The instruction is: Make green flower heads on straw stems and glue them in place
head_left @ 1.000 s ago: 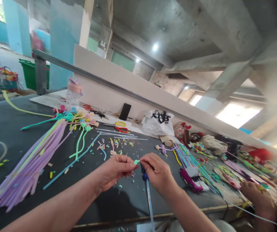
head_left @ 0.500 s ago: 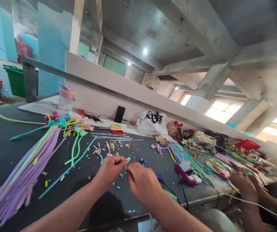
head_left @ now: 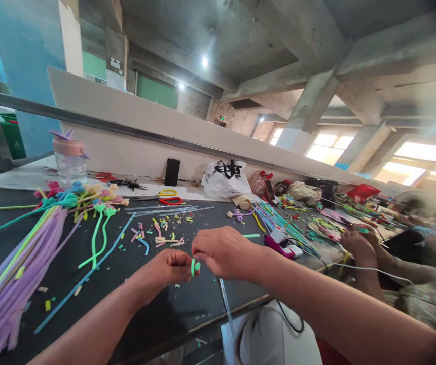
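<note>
Over the dark table (head_left: 145,309), my left hand (head_left: 174,266) pinches a small green curled piece (head_left: 194,267) between thumb and fingers. My right hand (head_left: 221,251) is closed at the top of the same piece, its fingertips close to those of my left hand. A green strip (head_left: 251,235) shows just beyond my right hand. Short cut pieces (head_left: 168,241) in pink, yellow and cream lie behind my hands. To the left is a bundle of long purple stems (head_left: 31,268) with colourful fuzzy flower heads (head_left: 77,195) at its top.
Scissors (head_left: 170,201), a phone (head_left: 172,172), a white bag (head_left: 226,178) and a bottle (head_left: 69,159) stand or lie along the back. A purple glue gun (head_left: 279,247) with cables is at the right. Another person's hands (head_left: 362,248) work farther right.
My right hand has moved up and over, and the green piece now shows as a curl between my hands. The view has shifted right, and the green strip beyond my right hand has come into view.
</note>
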Demonstrator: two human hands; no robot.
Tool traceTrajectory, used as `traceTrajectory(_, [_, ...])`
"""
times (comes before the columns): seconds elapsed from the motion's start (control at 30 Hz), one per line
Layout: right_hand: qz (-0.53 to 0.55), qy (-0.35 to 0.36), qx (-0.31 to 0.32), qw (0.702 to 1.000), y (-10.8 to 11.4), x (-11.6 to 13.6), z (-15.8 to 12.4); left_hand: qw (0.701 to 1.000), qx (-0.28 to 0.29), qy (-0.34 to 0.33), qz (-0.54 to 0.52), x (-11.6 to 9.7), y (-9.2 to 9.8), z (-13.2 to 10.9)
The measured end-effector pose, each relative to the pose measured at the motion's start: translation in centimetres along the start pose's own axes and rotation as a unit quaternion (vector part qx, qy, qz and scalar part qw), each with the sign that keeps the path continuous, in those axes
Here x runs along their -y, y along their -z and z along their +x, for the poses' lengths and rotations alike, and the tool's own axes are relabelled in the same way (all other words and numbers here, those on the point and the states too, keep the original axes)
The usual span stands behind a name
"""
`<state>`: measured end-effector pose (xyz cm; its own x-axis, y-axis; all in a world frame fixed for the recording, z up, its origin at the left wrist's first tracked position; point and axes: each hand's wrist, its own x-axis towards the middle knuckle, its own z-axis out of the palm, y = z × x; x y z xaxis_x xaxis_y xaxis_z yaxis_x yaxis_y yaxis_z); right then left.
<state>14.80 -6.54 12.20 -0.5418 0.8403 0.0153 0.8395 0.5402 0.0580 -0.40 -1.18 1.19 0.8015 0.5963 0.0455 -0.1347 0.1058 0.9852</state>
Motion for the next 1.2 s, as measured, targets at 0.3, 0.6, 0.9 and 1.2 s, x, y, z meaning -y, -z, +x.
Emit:
traceTrajectory(0.3, [0.318,-0.105,-0.097,0.937,-4.6,-2.2,-1.2,0.991,0.021,-0.038,-0.126,0.8,0.0,0.2])
traceTrajectory(0.6, [0.418,-0.209,-0.242,0.850,-8.5,-0.3,-0.9,0.954,-0.015,-0.058,-0.293,0.2,-0.5,0.5])
traceTrajectory(0.9, [0.385,-0.194,-0.285,0.856,-8.9,-0.2,0.1,0.926,-0.076,-0.065,-0.364,-0.2,-0.5,1.1])
traceTrajectory(1.2, [0.397,-0.194,-0.226,0.868,-8.8,-0.4,0.1,0.942,-0.136,-0.061,-0.300,0.6,0.0,1.7])
